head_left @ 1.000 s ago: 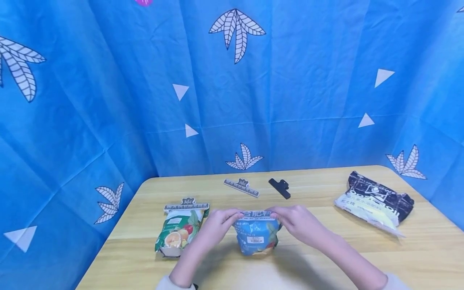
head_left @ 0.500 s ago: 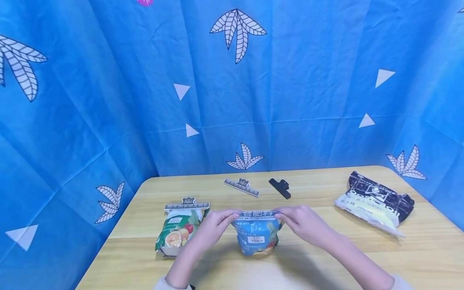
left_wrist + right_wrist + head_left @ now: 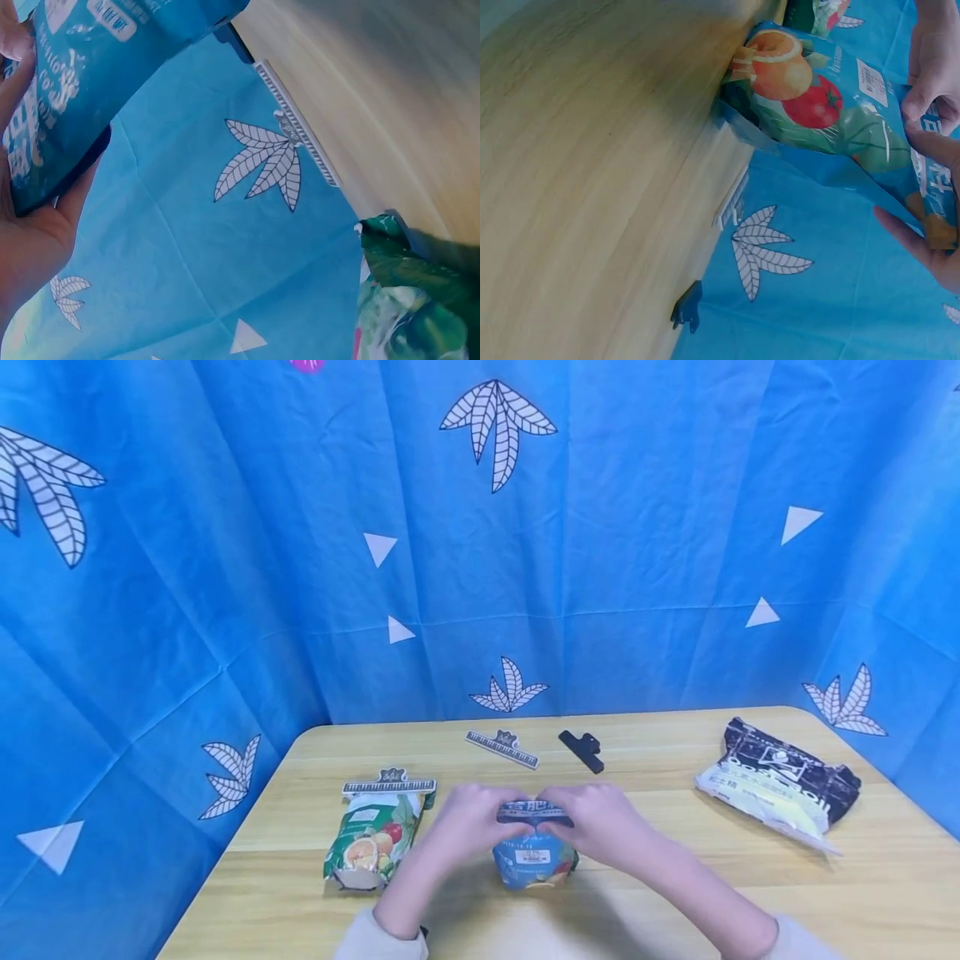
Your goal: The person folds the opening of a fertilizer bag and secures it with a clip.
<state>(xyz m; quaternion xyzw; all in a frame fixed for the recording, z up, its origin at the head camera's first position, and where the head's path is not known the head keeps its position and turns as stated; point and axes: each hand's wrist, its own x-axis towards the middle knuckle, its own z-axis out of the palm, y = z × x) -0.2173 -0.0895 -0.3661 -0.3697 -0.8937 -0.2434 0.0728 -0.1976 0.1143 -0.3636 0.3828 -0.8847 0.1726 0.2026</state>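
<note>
A blue printed fertilizer bag stands upright on the table at the centre of the head view, its top edge folded over. My left hand grips the left part of that fold, thumb in front and fingers behind. From the other side my right hand pinches the fold in the same way, and the two hands nearly meet at the middle. Orange and tomato pictures show on the bag in the right wrist view. In the left wrist view the left fingers wrap behind the bag.
Left of the hands lies a green bag with a piano-patterned clip across its top. Another piano-patterned clip and a black clip lie at the back of the wooden table. A black-and-white bag lies at the right.
Both hands have moved inward along the bag's top edge, from its corners toward the middle. More of the top is folded down. The other bags and clips stay put.
</note>
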